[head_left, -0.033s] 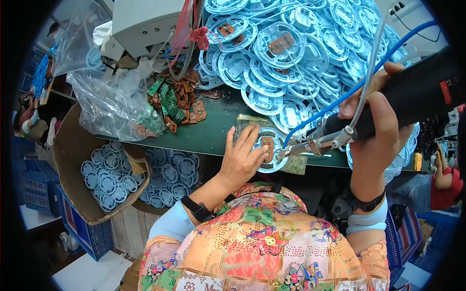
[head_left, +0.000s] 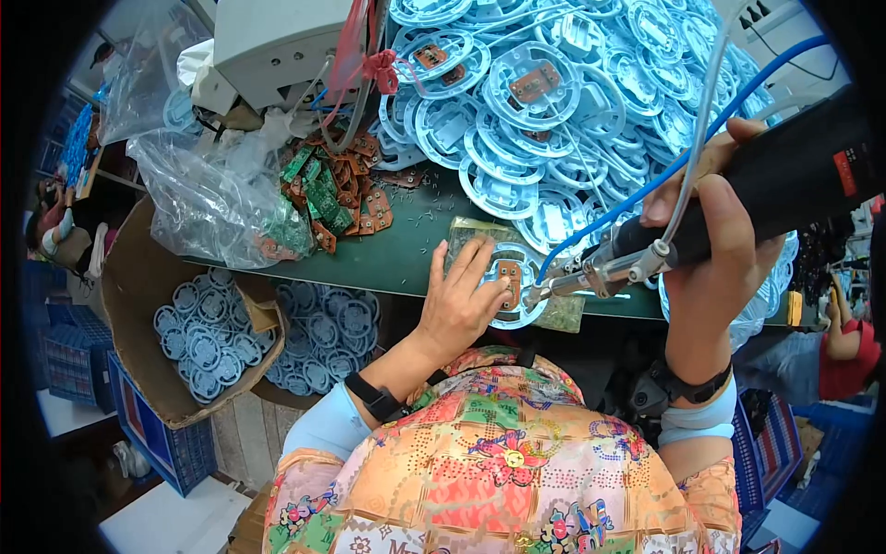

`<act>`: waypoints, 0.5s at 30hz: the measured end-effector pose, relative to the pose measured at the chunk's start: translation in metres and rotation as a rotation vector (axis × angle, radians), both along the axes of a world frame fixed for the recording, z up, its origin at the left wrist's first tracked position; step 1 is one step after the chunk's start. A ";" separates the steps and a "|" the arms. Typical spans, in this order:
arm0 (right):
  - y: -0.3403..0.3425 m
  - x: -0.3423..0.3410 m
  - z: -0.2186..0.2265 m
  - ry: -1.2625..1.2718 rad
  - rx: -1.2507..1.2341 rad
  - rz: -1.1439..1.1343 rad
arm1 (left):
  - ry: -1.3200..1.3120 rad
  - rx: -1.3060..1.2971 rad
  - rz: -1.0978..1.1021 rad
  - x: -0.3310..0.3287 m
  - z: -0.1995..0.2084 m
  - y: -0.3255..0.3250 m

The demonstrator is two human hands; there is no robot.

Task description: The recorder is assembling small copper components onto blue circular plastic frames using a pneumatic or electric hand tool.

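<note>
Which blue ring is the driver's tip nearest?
The blue ring on the block, touched by your left hand; the other rings lie heaped.

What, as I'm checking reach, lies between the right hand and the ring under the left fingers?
The head view shows the tool's front end, a blue hose and a pale tube between the right hand and the ring.

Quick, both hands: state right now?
Left hand: open, touching the light-blue ring part and its orange board.
Right hand: closed around the black handheld tool.
</note>
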State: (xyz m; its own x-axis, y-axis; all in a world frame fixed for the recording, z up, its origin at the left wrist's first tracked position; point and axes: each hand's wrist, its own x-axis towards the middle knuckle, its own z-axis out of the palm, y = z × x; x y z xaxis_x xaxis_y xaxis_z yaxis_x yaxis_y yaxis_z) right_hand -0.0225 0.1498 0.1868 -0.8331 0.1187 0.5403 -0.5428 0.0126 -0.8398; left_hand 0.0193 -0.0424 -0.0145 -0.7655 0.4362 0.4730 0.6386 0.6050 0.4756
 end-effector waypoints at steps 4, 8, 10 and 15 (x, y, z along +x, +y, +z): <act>-0.001 -0.004 -0.008 0.021 -0.034 0.074 | 0.003 0.004 0.004 0.000 -0.001 0.000; -0.002 -0.005 -0.013 0.001 -0.031 0.057 | -0.007 0.007 0.004 0.000 -0.002 0.000; -0.003 -0.005 -0.015 0.001 -0.036 0.055 | -0.003 0.008 0.004 0.000 -0.002 0.001; -0.012 0.007 -0.014 -0.046 -0.102 0.010 | 0.015 0.006 0.003 0.000 -0.001 0.002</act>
